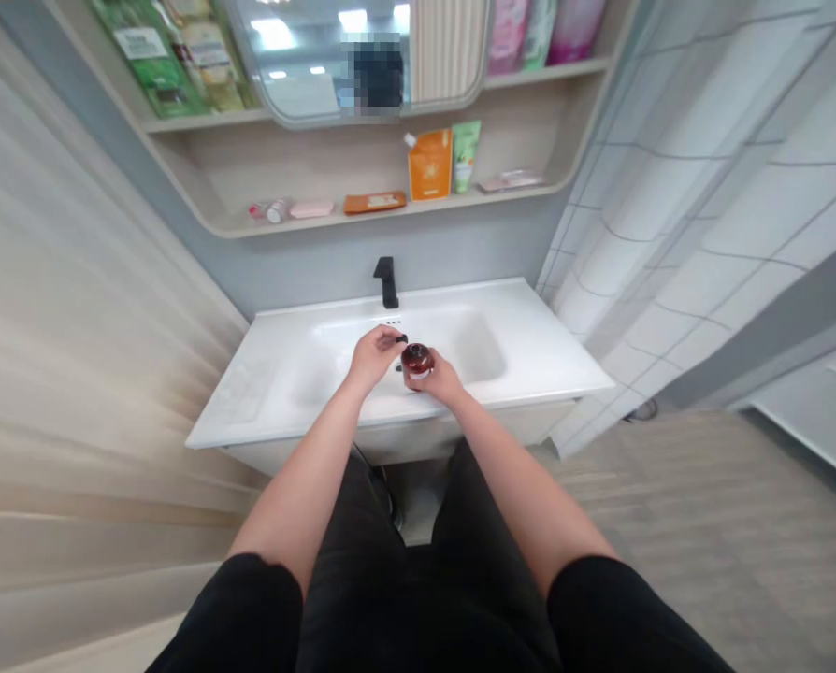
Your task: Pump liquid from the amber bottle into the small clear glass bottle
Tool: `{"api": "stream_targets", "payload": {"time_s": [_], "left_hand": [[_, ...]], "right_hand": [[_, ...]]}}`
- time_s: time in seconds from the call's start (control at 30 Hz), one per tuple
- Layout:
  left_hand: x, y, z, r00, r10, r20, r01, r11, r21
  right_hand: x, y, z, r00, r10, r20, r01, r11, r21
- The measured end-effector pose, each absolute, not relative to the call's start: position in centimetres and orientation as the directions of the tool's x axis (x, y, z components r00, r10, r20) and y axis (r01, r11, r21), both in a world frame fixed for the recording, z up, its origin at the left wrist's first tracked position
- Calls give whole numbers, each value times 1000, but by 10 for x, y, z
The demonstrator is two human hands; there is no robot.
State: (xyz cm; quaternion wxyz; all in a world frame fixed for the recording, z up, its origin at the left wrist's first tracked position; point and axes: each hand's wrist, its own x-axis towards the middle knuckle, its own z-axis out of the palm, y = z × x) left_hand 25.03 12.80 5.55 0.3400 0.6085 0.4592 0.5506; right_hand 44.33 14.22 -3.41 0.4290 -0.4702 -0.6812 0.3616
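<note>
My right hand (441, 379) is wrapped round a reddish-brown bottle (416, 359) with a pale label, held over the front part of the white sink basin (484, 350). The bottle's top faces up toward me and looks dark; I cannot tell its details. Just left of it, my left hand (374, 356) pinches a small black cap (402, 338) between thumb and fingers. Cap and bottle top are close together but seem apart. Part of the bottle's lower side is hidden by my right fingers.
A black faucet (388, 283) rises behind the basin. Above it, a wall shelf (516, 193) bears an orange pouch (430, 166), a green tube (466, 155), a pink bar (312, 209) and other toiletries. A mirror (306, 84) hangs there. A curtain (95, 308) borders the left.
</note>
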Motion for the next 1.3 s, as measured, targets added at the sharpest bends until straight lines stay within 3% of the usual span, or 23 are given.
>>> {"api": "stream_targets", "payload": {"time_s": [0.57, 0.63, 0.8, 1.07, 1.2, 1.3], "left_hand": [[277, 114, 58, 117, 905, 409, 598, -393, 699], [276, 115, 58, 149, 904, 401, 578, -409, 707], [266, 127, 51, 271, 884, 381, 331, -457, 826], [261, 140, 51, 315, 879, 357, 257, -442, 859], [262, 141, 55, 277, 888, 367, 291, -441, 849], [264, 141, 56, 240, 909, 340, 212, -391, 895]], "right_hand": [[443, 148, -39, -267, 925, 269, 305, 346, -887], [443, 148, -40, -276, 922, 272, 305, 352, -885], [443, 149, -40, -258, 924, 283, 296, 355, -887], [445, 144, -33, -239, 946, 220, 271, 282, -920], [446, 143, -31, -259, 939, 225, 229, 286, -930], [446, 143, -30, -251, 942, 225, 209, 279, -937]]}}
